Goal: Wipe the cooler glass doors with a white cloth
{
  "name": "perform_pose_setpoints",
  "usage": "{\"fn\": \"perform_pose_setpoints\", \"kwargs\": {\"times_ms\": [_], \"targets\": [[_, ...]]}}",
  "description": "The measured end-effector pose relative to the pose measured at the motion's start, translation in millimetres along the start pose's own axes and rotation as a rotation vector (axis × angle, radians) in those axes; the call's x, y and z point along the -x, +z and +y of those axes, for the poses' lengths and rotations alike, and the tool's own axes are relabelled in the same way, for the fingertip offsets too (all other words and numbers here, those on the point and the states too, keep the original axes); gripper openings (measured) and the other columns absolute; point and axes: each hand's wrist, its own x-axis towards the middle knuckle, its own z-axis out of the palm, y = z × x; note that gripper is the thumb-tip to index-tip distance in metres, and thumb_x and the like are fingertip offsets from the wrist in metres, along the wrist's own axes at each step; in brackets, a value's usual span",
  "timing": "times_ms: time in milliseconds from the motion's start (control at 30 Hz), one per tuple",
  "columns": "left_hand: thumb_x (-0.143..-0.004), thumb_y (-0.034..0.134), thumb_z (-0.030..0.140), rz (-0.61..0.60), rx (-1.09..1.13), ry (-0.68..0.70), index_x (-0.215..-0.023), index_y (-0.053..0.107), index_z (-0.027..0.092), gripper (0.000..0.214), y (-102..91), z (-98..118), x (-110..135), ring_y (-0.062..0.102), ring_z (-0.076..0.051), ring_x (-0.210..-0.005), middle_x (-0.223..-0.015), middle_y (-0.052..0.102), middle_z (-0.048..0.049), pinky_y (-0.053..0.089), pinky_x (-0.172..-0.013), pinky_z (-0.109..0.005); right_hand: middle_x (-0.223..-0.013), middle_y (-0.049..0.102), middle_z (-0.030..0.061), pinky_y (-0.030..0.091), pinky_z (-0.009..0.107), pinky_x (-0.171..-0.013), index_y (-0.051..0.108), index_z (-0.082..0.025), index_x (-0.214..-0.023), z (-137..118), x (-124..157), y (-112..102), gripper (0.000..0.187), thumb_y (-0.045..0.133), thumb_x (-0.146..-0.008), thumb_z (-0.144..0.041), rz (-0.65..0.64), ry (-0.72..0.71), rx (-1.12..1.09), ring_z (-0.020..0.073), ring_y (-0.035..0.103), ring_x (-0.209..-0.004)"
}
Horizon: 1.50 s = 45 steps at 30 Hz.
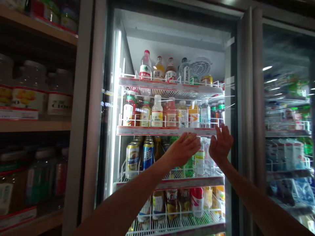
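Both of my arms reach forward to a lit drinks fridge (177, 42), seen through what looks like its glass front, with faint reflections on it. My left hand (185, 147) is raised before the third shelf, its fingers stretched out and holding nothing. To its right, my right hand (221, 143) is upright near the fridge's right side, fingers extended, thumb apart, also holding nothing. I cannot tell whether either hand touches the glass. Behind the hands are a green bottle (189, 167) and a clear bottle with a yellow-green label (200, 156), both partly hidden.
White wire shelves hold a red-capped water bottle (145, 67), a white-capped bottle (157, 111), a blue can (148, 154) and several other drinks. A metal frame (246, 98) divides this fridge from another glass-fronted one (286, 134). Wooden shelves (34, 126) with bottles stand left.
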Motion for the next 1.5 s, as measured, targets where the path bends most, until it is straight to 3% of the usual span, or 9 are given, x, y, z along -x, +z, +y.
{"fn": "perform_pose_setpoints", "kwargs": {"times_ms": [200, 267, 467, 667, 733, 933, 1133, 1367, 1500], "targets": [[-0.085, 0.045, 0.021, 0.119, -0.072, -0.618, -0.125, 0.05, 0.023, 0.04, -20.7, -72, -9, 0.028, -0.03, -0.133, -0.139, 0.041, -0.007, 0.027, -0.108, -0.05, -0.141, 0.041, 0.0139, 0.03, 0.054, -0.099, 0.04, -0.023, -0.136, 5, 2, 0, 0.049, 0.035, -0.088, -0.03, 0.006, -0.033, -0.014, 0.03, 0.035, -0.132], [-0.085, 0.045, 0.019, 0.11, -0.055, -0.566, -0.125, 0.049, 0.023, 0.041, -21.2, -63, -4, 0.028, -0.029, -0.133, -0.138, 0.041, -0.0077, 0.025, -0.109, -0.051, -0.141, 0.041, 0.0134, 0.03, 0.054, -0.099, 0.04, -0.024, -0.136, 5, 2, 0, 0.049, 0.036, -0.088, -0.031, 0.01, -0.034, -0.017, 0.0303, 0.036, -0.132], [-0.088, 0.042, 0.024, -0.034, -0.025, 0.04, -0.122, 0.05, 0.022, 0.035, -3.8, 4, 16, 0.035, -0.023, -0.129, -0.132, 0.048, -0.0024, 0.024, -0.112, -0.043, -0.141, 0.042, 0.0126, 0.032, 0.056, -0.098, 0.039, -0.025, -0.138, 6, 2, 1, 0.05, 0.036, -0.088, -0.03, 0.057, -0.068, -0.042, 0.0325, 0.038, -0.13], [-0.086, 0.045, 0.024, 0.127, -0.151, -0.641, -0.125, 0.05, 0.024, 0.039, -32.2, -80, 15, 0.029, -0.03, -0.133, -0.14, 0.041, -0.0083, 0.026, -0.107, -0.053, -0.146, 0.035, 0.0032, 0.033, 0.057, -0.096, 0.026, -0.04, -0.141, 5, 3, -1, 0.055, 0.034, -0.087, -0.033, -0.003, -0.039, -0.067, 0.0341, 0.036, -0.131], [-0.085, 0.046, 0.023, 0.158, -0.165, -0.743, -0.126, 0.049, 0.023, 0.041, -35.7, -83, 18, 0.027, -0.032, -0.134, -0.141, 0.039, -0.0095, 0.025, -0.107, -0.054, -0.145, 0.037, 0.0065, 0.033, 0.058, -0.096, 0.03, -0.035, -0.141, 5, 2, -1, 0.053, 0.034, -0.088, -0.032, -0.001, -0.043, -0.054, 0.0343, 0.037, -0.131], [-0.085, 0.047, 0.025, 0.057, -0.109, -0.259, -0.124, 0.05, 0.024, 0.039, -23.0, -30, 42, 0.028, -0.024, -0.134, -0.136, 0.046, -0.0021, 0.023, -0.111, -0.044, -0.14, 0.043, 0.0112, 0.032, 0.055, -0.097, 0.039, -0.028, -0.137, 7, 3, 1, 0.049, 0.037, -0.088, -0.031, 0.03, -0.059, -0.03, 0.0329, 0.039, -0.129], [-0.087, 0.044, 0.023, 0.19, -0.221, -0.795, -0.128, 0.047, 0.024, 0.041, -52.1, -71, 73, 0.029, -0.03, -0.132, -0.14, 0.04, -0.0099, 0.028, -0.105, -0.051, -0.139, 0.043, 0.0141, 0.03, 0.054, -0.098, 0.041, -0.021, -0.136, 5, 3, -1, 0.049, 0.035, -0.088, -0.029, 0.013, -0.05, -0.029, 0.0318, 0.037, -0.13], [-0.085, 0.047, 0.023, 0.009, -0.152, -0.305, -0.124, 0.05, 0.026, 0.039, -51.5, -25, 107, 0.03, -0.025, -0.132, -0.135, 0.047, -0.0015, 0.025, -0.11, -0.044, -0.136, 0.046, 0.0182, 0.035, 0.054, -0.097, 0.048, -0.014, -0.131, 9, 3, -1, 0.046, 0.04, -0.087, -0.026, 0.051, -0.106, -0.027, 0.0329, 0.041, -0.127], [-0.087, 0.047, 0.022, 0.072, -0.269, -0.677, -0.127, 0.048, 0.025, 0.04, -67.0, -50, 124, 0.031, -0.026, -0.132, -0.136, 0.044, -0.0073, 0.026, -0.108, -0.045, -0.135, 0.048, 0.019, 0.035, 0.053, -0.098, 0.051, -0.01, -0.127, 11, 4, 0, 0.045, 0.04, -0.086, -0.028, 0.057, -0.121, -0.008, 0.0318, 0.042, -0.127]]}}
